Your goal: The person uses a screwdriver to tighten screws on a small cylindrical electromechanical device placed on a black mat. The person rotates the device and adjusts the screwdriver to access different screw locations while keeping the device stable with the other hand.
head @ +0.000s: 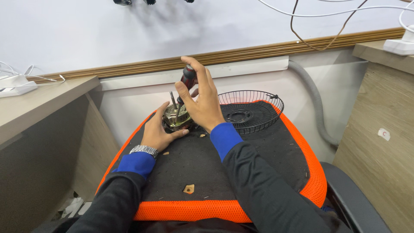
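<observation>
A single small label (383, 134) is being shown on the light wooden side panel (379, 142) of the desk at the right edge of the view. It is being seen as a white sticker with an irregular, roughly rectangular outline, stuck flat against the panel about halfway down, and a small red mark is being carried near its middle. No packages, signs or screens are being shown anywhere else.

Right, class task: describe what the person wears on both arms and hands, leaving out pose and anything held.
Both arms wear dark, nearly black outer sleeves with bright blue cuffs showing at the wrists. The left hand has a silver metal link wristwatch just above its blue cuff. The right hand is bare, with no glove, ring or watch visible.
</observation>
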